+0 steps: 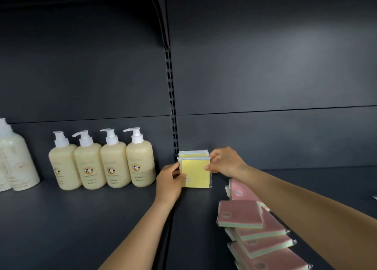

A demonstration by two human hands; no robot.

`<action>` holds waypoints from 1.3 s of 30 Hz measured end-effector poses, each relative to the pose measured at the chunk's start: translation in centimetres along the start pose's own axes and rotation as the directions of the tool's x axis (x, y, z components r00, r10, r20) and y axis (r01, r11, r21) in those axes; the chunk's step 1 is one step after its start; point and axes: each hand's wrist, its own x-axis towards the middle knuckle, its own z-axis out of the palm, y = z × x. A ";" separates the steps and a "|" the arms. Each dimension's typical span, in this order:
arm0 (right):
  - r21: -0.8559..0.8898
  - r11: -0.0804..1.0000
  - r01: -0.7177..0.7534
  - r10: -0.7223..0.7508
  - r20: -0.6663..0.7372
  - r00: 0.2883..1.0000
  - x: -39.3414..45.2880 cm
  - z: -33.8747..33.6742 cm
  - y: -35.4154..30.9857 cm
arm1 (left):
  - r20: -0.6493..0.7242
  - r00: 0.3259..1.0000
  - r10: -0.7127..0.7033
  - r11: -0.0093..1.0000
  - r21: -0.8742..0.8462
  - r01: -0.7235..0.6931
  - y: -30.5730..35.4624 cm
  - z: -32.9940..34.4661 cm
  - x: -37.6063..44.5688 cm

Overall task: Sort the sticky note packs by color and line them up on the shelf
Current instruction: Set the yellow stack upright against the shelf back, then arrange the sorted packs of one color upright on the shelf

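Note:
Two yellow sticky note packs (195,172) stand upright, one behind the other, on the dark shelf (102,218) near the back wall. My left hand (169,181) pinches the front pack's left edge. Its upper right corner is pinched by my right hand (223,161). Several pink sticky note packs (240,213) lie in a loose overlapping pile on the shelf to the right, partly under my right forearm.
Several cream pump bottles (114,159) stand in a row to the left of the yellow packs, with larger white bottles (16,159) at the far left. A slotted upright post (172,106) divides the back wall.

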 end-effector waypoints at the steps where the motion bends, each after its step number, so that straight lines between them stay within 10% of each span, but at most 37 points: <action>1: 0.009 1.000 -0.002 0.002 -0.009 1.000 0.2 0.0 0.2 | 0.001 1.000 0.006 1.000 0.004 -0.006 -0.1 0.1 0.1; 19: -0.088 0.995 0.051 -0.055 -0.041 0.998 0.4 -1.2 0.2 | -0.020 0.998 0.059 0.994 0.090 -0.057 -0.8 0.9 0.9; 29: 0.081 0.987 -0.139 0.151 -0.164 0.975 -6.9 -8.8 9.1 | -0.177 0.971 0.159 0.981 0.137 -0.136 2.9 0.8 -0.9; 39: 0.106 0.984 -0.143 0.144 0.001 0.990 -6.2 -7.8 11.2 | 0.340 0.910 -0.237 0.967 -0.008 0.255 6.9 6.7 -2.4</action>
